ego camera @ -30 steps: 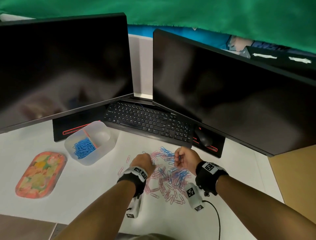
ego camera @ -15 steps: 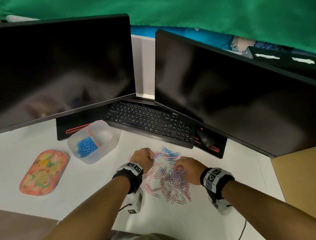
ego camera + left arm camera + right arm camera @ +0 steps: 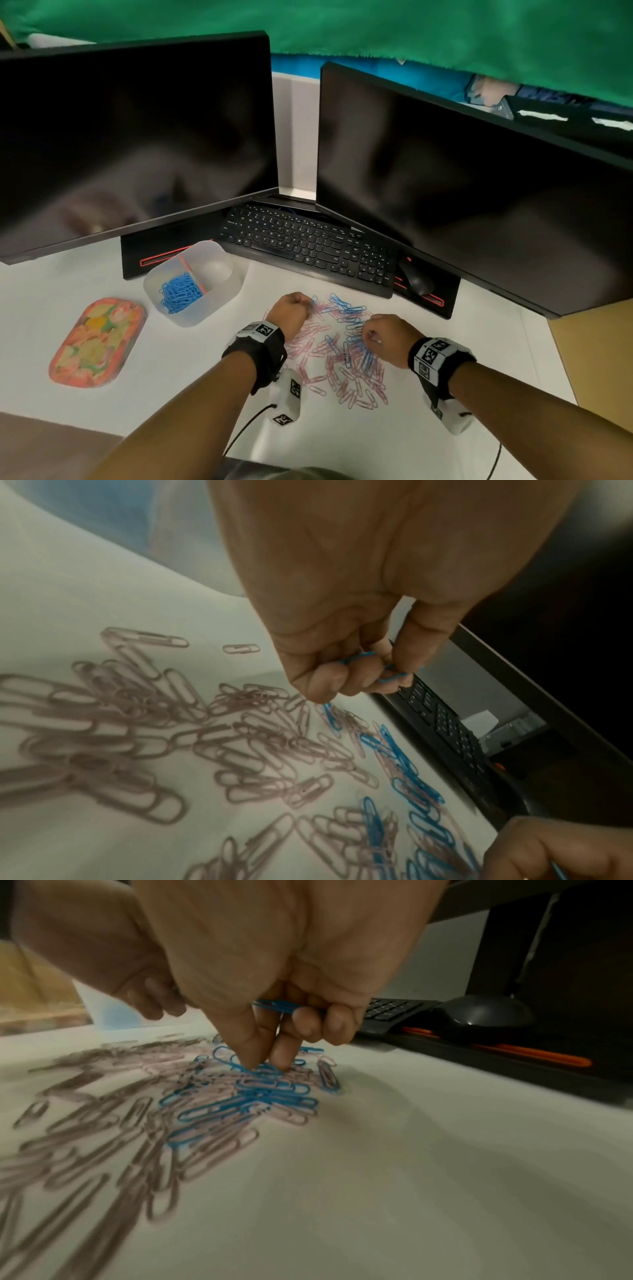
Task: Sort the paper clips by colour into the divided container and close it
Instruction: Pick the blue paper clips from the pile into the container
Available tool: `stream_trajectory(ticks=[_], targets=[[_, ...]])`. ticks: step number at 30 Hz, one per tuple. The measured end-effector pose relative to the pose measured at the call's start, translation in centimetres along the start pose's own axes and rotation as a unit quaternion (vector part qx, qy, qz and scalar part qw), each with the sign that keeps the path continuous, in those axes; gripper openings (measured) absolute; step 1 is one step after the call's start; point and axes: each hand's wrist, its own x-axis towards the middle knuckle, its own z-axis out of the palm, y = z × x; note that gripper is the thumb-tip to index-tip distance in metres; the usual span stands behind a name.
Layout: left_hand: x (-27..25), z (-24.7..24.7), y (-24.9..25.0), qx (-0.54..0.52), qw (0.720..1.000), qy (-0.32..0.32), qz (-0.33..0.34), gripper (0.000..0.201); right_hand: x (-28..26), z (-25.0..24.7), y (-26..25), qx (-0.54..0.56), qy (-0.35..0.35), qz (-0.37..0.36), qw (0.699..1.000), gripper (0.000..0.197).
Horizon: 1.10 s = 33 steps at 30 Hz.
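a big pile of pink and blue paper clips (image 3: 337, 356) lies spread on the white desk (image 3: 445, 342), in front of the black keyboard (image 3: 308, 246).

the left hand (image 3: 291, 313) sits at the far left edge of the pile. its fingers are curled up tight, and in the left wrist view they hold a few blue clips (image 3: 363, 657) tucked in the fist.

the right hand (image 3: 388, 337) is on the right side of the pile. its last fingers curl around a small bunch of blue clips (image 3: 277, 1005). its thumb and first finger point down and touch the blue clips on top of the pile (image 3: 253, 1091).

the clear divided container (image 3: 195, 284) stands on the desk to the left of the pile, near the left hand but not touching it. its left part holds a heap of blue clips (image 3: 180, 293). a thin pink wall (image 3: 193, 274) splits it, and the right part looks bare.

the flowery lid (image 3: 97, 342) lies flat on the desk, further left, apart from the container.

a black mouse (image 3: 416, 279) rests beside the keyboard, under the right screen (image 3: 479, 192).
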Motion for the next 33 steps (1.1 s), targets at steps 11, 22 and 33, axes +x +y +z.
stream_trajectory(ticks=[11,22,33], targets=[[-3.7,-3.5,1.0,-0.379,0.924,-0.012,-0.051,0.022,3.7,-2.1,-7.1,0.51,-0.029,0.116,0.852,0.025],[-6.4,-14.4,-0.4,-0.398,0.893,0.208,-0.033,0.018,11.3,-2.0,-24.4,0.509,-0.119,0.085,0.848,0.01],[-4.9,-18.8,-1.2,-0.361,0.885,0.289,-0.056,0.026,15.1,-1.9,-30.5,0.466,-0.096,0.096,0.874,0.022]])
